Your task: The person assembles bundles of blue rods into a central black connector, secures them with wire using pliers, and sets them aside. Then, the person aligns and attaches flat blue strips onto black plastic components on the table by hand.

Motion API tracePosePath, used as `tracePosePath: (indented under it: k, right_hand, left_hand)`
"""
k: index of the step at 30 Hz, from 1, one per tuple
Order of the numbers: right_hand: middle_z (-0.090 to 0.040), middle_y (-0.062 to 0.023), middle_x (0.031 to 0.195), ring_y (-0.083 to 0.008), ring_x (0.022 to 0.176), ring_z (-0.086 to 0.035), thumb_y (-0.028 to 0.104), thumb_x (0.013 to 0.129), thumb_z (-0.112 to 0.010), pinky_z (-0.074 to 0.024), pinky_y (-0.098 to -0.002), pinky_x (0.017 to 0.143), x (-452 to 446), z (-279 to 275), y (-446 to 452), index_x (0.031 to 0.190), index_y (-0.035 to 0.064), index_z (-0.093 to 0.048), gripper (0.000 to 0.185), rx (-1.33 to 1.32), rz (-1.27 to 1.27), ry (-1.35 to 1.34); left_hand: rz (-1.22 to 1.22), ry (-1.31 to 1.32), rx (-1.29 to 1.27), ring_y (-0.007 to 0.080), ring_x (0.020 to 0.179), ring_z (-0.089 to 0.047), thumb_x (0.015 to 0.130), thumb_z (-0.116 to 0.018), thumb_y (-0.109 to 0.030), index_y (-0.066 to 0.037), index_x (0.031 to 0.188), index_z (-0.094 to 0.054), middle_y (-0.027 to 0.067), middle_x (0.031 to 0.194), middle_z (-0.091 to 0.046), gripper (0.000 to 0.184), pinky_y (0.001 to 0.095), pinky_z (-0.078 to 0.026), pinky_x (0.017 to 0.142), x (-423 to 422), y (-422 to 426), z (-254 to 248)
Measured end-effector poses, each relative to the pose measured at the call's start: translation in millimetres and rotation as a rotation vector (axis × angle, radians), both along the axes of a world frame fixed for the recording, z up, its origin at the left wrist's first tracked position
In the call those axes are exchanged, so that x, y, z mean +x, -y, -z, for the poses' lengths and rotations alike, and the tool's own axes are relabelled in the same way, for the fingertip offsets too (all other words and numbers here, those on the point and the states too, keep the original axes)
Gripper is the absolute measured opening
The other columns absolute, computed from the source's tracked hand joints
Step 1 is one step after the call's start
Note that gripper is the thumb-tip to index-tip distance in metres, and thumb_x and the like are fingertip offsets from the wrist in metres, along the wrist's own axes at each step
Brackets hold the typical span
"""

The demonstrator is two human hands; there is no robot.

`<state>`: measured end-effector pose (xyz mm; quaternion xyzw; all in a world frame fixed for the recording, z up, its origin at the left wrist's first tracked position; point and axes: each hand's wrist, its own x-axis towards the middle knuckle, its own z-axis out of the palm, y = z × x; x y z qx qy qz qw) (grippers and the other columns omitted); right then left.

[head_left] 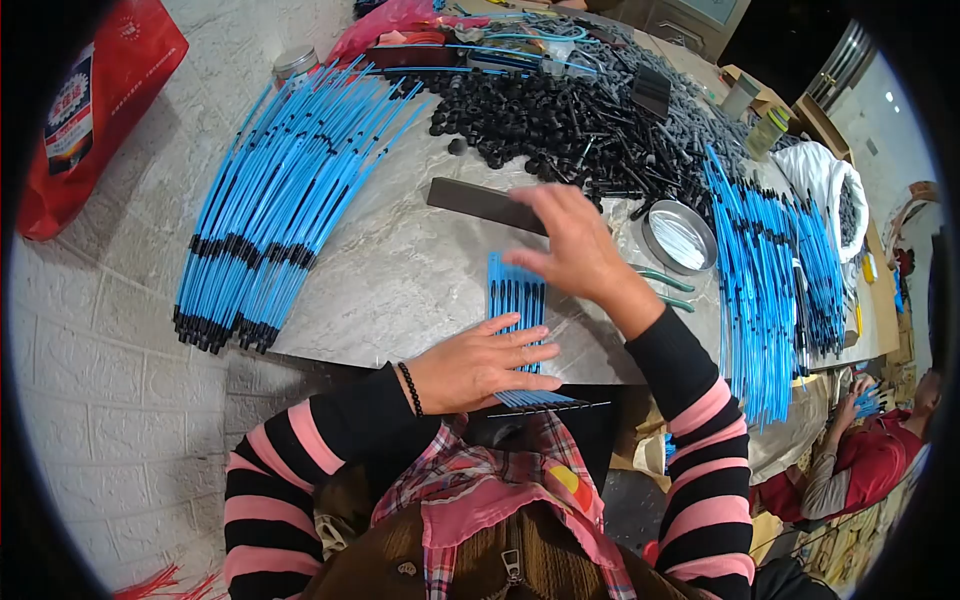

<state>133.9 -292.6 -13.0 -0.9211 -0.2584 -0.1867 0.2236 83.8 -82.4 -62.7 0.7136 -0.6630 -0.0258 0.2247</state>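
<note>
My left hand (480, 367) lies flat, its fingers spread across a row of thin blue rods (517, 270) with black fittings. The rods lie side by side near the table's front edge, and their lower ends stick out past it. My right hand (575, 245) is above the far end of that row, thumb and fingers apart. Its fingertips overlap the right end of a dark rectangular bar (470, 200); whether they touch it I cannot tell. Green-handled pliers (668, 280) lie just right of my right hand, partly hidden by the wrist.
A big bundle of blue rods (270, 210) lies at left, more blue rods (755, 290) at right. Black small parts (560, 125) are heaped at the back. A round tin (652, 232) holds white sticks. A co-worker in a red vest (885, 455) sits at right.
</note>
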Motion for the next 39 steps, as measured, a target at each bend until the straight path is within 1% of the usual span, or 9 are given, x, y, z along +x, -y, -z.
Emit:
tracePosePath:
  k: [8, 17, 19, 23, 25, 28, 31, 34, 39]
  right_hand:
    - [-0.055, -0.0116, 0.118, -0.0313, 0.113, -0.05, 0.037, 0.059, -0.083, -0.0377, -0.0435, 0.098, -3, 30, -15, 0.125, 0.0116, -0.053, 0.077, -0.072, -0.014, -0.078]
    - [-0.055, -0.0128, 0.121, -0.0329, 0.114, -0.049, 0.032, 0.063, -0.082, -0.0394, -0.0432, 0.098, -3, 23, -12, 0.124, 0.0114, -0.054, 0.071, -0.123, 0.024, -0.086]
    - [-0.059, -0.0123, 0.112, -0.0303, 0.104, -0.056, 0.026, 0.066, -0.081, -0.0464, -0.0397, 0.088, 5, 15, 13, 0.115, 0.0092, -0.06, 0.055, -0.009, -0.019, 0.056]
    - [-0.064, -0.0103, 0.084, -0.022, 0.072, -0.062, 0.016, 0.073, -0.075, -0.0511, -0.0316, 0.067, 8, -12, 85, 0.098, 0.003, -0.064, 0.03, 0.341, 0.377, 0.008]
    - [-0.066, -0.0119, 0.087, -0.0299, 0.079, -0.064, 0.02, 0.075, -0.073, -0.0512, -0.0376, 0.069, 1, -21, 128, 0.093, 0.0052, -0.066, 0.024, -0.013, 0.584, -0.068]
    - [-0.066, -0.0127, 0.084, -0.0312, 0.077, -0.065, 0.02, 0.077, -0.07, -0.0511, -0.0401, 0.067, -6, 11, 179, 0.089, 0.006, -0.066, 0.019, -0.191, 0.641, -0.017]
    - [-0.066, -0.0129, 0.082, -0.0318, 0.076, -0.065, 0.02, 0.076, -0.069, -0.0509, -0.0416, 0.066, -9, 21, 187, 0.086, 0.0065, -0.066, 0.017, -0.252, 0.677, -0.211]
    - [-0.066, -0.0129, 0.08, -0.0318, 0.076, -0.065, 0.02, 0.076, -0.068, -0.0505, -0.0414, 0.066, -6, 26, 192, 0.085, 0.0067, -0.066, 0.016, -0.296, 0.702, -0.284]
    - [-0.066, -0.0134, 0.077, -0.0318, 0.075, -0.064, 0.02, 0.077, -0.067, -0.0495, -0.0402, 0.066, -5, 24, 194, 0.082, 0.006, -0.066, 0.015, -0.264, 0.749, -0.225]
  left_hand:
    - [0.005, 0.022, 0.064, 0.0274, 0.137, -0.034, 0.068, -0.072, -0.009, -0.026, 0.135, -0.047, 0.0076, 0.143, -0.042, 0.073, 0.0482, -0.023, 0.113, 1, 0, -5]
    - [0.018, -0.028, 0.068, 0.0284, 0.137, -0.033, 0.068, -0.068, -0.004, -0.029, 0.137, -0.045, 0.0082, 0.147, -0.038, 0.077, 0.0502, -0.023, 0.113, 1, -1, -6]
    - [0.014, -0.055, 0.06, 0.0286, 0.137, -0.034, 0.068, -0.066, -0.001, -0.03, 0.138, -0.044, 0.0082, 0.148, -0.037, 0.079, 0.0509, -0.024, 0.113, 2, -2, -5]
    - [0.002, -0.066, 0.007, 0.0293, 0.139, -0.032, 0.068, -0.067, -0.001, -0.029, 0.138, -0.045, 0.0095, 0.148, -0.036, 0.078, 0.0505, -0.023, 0.113, 2, -1, -1]
    - [0.009, -0.077, 0.021, 0.0296, 0.139, -0.032, 0.069, -0.067, -0.002, -0.029, 0.137, -0.046, 0.0101, 0.148, -0.036, 0.076, 0.05, -0.023, 0.113, 3, -1, -4]
    - [0.015, -0.094, 0.019, 0.0297, 0.139, -0.031, 0.07, -0.067, -0.003, -0.029, 0.137, -0.046, 0.0105, 0.148, -0.036, 0.075, 0.0498, -0.023, 0.113, 3, 0, -4]
    - [0.012, -0.111, 0.016, 0.0299, 0.139, -0.031, 0.07, -0.068, -0.004, -0.029, 0.137, -0.046, 0.0108, 0.148, -0.035, 0.075, 0.05, -0.022, 0.113, 2, -1, -5]
    - [-0.002, -0.065, 0.047, 0.0262, 0.138, -0.031, 0.081, -0.069, -0.018, -0.027, 0.132, -0.051, 0.0102, 0.145, -0.039, 0.055, 0.0479, -0.022, 0.114, 2, -1, -9]
    - [0.022, -0.123, 0.002, 0.0297, 0.139, -0.031, 0.071, -0.067, -0.004, -0.029, 0.137, -0.046, 0.0114, 0.148, -0.035, 0.074, 0.0497, -0.022, 0.113, 3, -2, -4]
